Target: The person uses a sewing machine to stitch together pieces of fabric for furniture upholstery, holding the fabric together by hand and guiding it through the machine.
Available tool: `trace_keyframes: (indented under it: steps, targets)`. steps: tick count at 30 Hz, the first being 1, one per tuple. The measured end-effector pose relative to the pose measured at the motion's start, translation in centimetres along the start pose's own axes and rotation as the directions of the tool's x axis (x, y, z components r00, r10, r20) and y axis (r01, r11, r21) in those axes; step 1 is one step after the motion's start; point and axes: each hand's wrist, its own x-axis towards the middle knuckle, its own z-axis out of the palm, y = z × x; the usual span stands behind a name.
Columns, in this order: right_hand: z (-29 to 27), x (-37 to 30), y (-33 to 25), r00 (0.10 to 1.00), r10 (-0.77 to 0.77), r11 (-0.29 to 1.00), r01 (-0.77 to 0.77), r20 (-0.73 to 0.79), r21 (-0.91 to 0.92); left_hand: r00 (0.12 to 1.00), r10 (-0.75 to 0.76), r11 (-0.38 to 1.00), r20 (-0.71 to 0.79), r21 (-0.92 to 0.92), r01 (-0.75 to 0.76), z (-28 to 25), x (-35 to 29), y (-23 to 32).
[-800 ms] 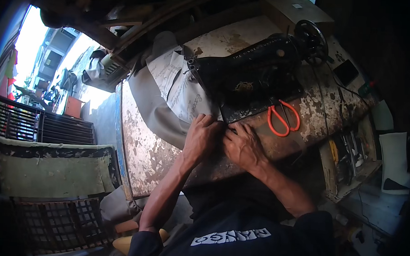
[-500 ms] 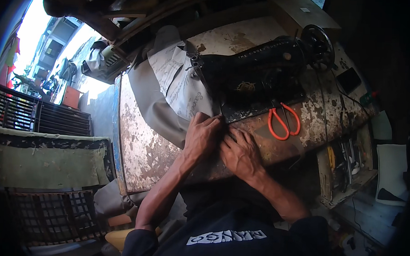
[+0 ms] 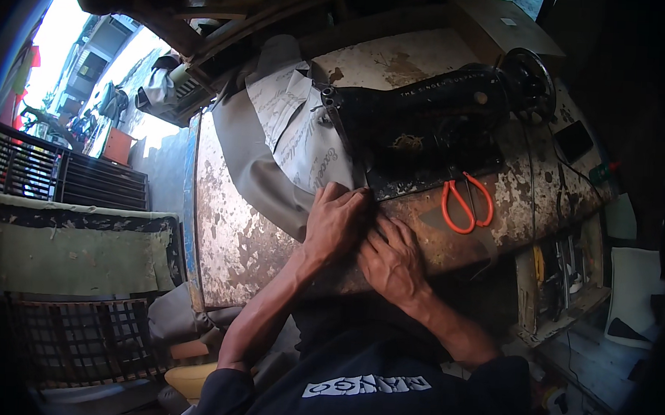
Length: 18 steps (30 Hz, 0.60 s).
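A grey leatherette sheet (image 3: 253, 180), its white printed backing (image 3: 305, 151) partly turned up, lies to the left of a black sewing machine (image 3: 417, 130). My left hand (image 3: 337, 221) is closed on the sheet's near edge, close to the needle end of the machine. Just right of it, my right hand (image 3: 395, 258) rests low over the table edge with its fingers bent and pressed together. Its fingertips meet the dark gap between the hands, so what they pinch is hidden. Scissors with orange handles (image 3: 445, 205) lie against the machine's base.
The worn, paint-flaked table (image 3: 216, 239) carries the machine, with a dark flat object (image 3: 573, 142) at its right. A wooden drawer with tools (image 3: 566, 292) hangs below on the right. Left stand a green padded panel (image 3: 78, 259) and a dark slatted frame (image 3: 100, 186).
The whole view has shifted slightly, with the table and machine now a little further right. Both hands keep nearly the same hold beside the machine; the sheet looks almost unmoved.
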Motion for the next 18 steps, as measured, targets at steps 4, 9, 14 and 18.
trace_keyframes:
  steps: [4, 9, 14, 18]
  targets:
    - [0.09, 0.38, -0.02, 1.0, 0.009, 1.0, -0.01, 0.013, 0.014, 1.0, 0.026, 0.999, 0.006, 0.019, -0.027, 0.14, -0.15, -0.76]
    - [0.33, 0.0, 0.18, 1.0, -0.003, 1.0, 0.003, 0.0, 0.002, 0.994, 0.059, 0.994, 0.087, 0.084, -0.066, -0.08, -0.37, -0.8]
    - [0.25, 0.23, -0.26, 1.0, -0.001, 1.0, 0.001, 0.004, -0.029, 0.989, 0.057, 0.989, 0.135, 0.125, -0.074, -0.4, -0.78, -0.7]
    - [0.39, 0.33, 0.04, 1.0, 0.014, 1.0, -0.014, 0.008, -0.012, 0.991, 0.044, 0.987, 0.123, 0.148, -0.063, 0.01, -0.93, -0.58]
